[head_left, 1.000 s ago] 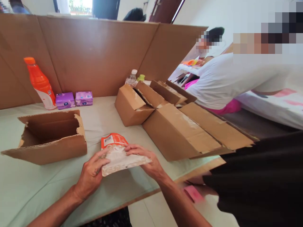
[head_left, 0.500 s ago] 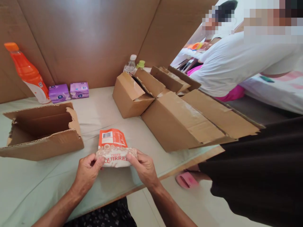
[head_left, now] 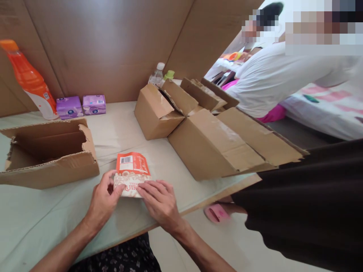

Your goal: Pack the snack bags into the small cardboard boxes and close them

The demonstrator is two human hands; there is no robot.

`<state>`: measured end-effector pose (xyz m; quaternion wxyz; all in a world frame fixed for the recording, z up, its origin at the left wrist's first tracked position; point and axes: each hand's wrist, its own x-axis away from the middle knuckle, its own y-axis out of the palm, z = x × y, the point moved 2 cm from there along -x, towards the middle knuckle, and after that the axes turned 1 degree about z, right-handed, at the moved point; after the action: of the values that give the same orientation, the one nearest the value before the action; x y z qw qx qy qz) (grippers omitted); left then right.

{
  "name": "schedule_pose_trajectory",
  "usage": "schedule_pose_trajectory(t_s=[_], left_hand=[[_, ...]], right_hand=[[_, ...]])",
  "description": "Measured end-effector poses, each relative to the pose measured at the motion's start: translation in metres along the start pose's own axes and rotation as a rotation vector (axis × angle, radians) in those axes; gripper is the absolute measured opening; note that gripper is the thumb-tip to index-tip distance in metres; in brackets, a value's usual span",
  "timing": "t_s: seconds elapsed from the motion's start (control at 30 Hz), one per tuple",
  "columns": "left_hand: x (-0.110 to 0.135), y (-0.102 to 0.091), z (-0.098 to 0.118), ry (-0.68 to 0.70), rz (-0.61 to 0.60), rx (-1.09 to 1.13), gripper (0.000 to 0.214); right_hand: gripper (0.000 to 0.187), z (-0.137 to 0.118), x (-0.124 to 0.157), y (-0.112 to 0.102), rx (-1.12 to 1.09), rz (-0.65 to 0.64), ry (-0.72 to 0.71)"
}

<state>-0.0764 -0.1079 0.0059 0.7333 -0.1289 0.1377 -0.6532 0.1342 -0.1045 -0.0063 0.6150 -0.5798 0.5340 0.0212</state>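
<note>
A snack bag [head_left: 131, 175] lies on the table in front of me, its lower part folded up over itself. Its back half is orange with a barcode, while the folded part is white with red "SQUIRREL" lettering, partly covered by fingers. My left hand [head_left: 106, 196] grips the bag's left edge, thumb on top and fingers at the side and beneath. Across the bag's right part, my right hand [head_left: 159, 200] rests palm down with its fingers stretched out flat.
An open cardboard box [head_left: 56, 170] stands to the left. Further open boxes [head_left: 204, 143] are at the right. Behind are an orange bottle [head_left: 31, 81], two purple tissue packs [head_left: 69, 107], a clear bottle [head_left: 157, 75] and a green-capped one [head_left: 169, 74]. A person in a white top [head_left: 263, 75] works beyond.
My right hand has gone from pinching the bag's right end to lying flat over it, further left. The bag's white part looks narrower. My left hand keeps hold.
</note>
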Motion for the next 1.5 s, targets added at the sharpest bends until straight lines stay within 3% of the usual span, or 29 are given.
schedule_pose_trajectory(t_s=[0.1, 0.2, 0.27, 0.37, 0.47, 0.5, 0.67, 0.83, 0.93, 1.0, 1.07, 1.13, 1.2, 1.3, 1.37, 1.43, 1.5], left_hand=[[0.006, -0.012, 0.011, 0.254, 0.027, -0.134, 0.051], [0.007, -0.015, 0.023, 0.610, -0.035, -0.266, 0.036], [0.002, -0.014, 0.030, 0.727, -0.037, -0.280, 0.037], [-0.009, -0.016, 0.038, 0.712, 0.025, -0.227, 0.028], [-0.017, -0.020, 0.044, 0.654, 0.079, -0.191, 0.019], [-0.018, -0.021, 0.045, 0.634, 0.091, -0.185, 0.017], [-0.016, -0.022, 0.043, 0.542, 0.143, -0.216, 0.011], [-0.005, -0.026, 0.043, 0.570, 0.116, -0.269, 0.014], [0.011, -0.049, 0.054, 0.678, 0.154, -0.305, 0.026], [0.025, -0.077, 0.067, 0.783, 0.238, -0.378, 0.042], [0.034, -0.114, 0.079, 0.842, 0.338, -0.476, 0.048], [0.033, -0.151, 0.088, 0.843, 0.391, -0.564, 0.044], [0.021, -0.182, 0.092, 0.800, 0.332, -0.675, 0.032], [0.000, -0.208, 0.088, 0.591, 0.078, -0.895, 0.034], [-0.006, -0.214, 0.081, 0.414, -0.070, -1.033, 0.033], [-0.003, -0.217, 0.073, 0.331, -0.106, -1.154, 0.025], [0.007, -0.217, 0.065, 0.374, -0.044, -1.251, 0.016]], right_hand=[[0.040, 0.007, -0.012, -0.006, -0.057, 0.014, 0.019], [0.037, 0.009, -0.026, -0.021, -0.144, -0.025, 0.019], [0.032, 0.012, -0.036, -0.032, -0.220, -0.056, 0.020], [0.033, 0.024, -0.044, -0.045, -0.371, -0.068, 0.133], [0.060, 0.041, -0.045, -0.043, -0.574, -0.058, 0.295], [0.062, 0.045, -0.046, -0.038, -0.641, -0.077, 0.325], [0.023, 0.043, -0.051, -0.007, -0.757, -0.122, 0.320], [0.019, 0.035, -0.056, -0.004, -0.768, -0.201, 0.253], [0.014, 0.043, -0.068, -0.015, -0.738, -0.090, 0.364], [0.008, 0.048, -0.090, -0.028, -0.689, 0.120, 0.523], [0.016, 0.042, -0.124, -0.044, -0.729, 0.384, 0.592], [0.023, 0.022, -0.168, -0.053, -0.841, 0.567, 0.504], [0.021, -0.006, -0.213, -0.048, -0.956, 0.619, 0.374], [0.013, -0.048, -0.260, -0.015, -1.181, 0.609, 0.236], [0.013, -0.068, -0.271, 0.015, -1.276, 0.508, 0.220], [0.014, -0.078, -0.268, 0.040, -1.220, 0.277, 0.233], [0.014, -0.080, -0.260, 0.053, -1.031, -0.001, 0.187]])
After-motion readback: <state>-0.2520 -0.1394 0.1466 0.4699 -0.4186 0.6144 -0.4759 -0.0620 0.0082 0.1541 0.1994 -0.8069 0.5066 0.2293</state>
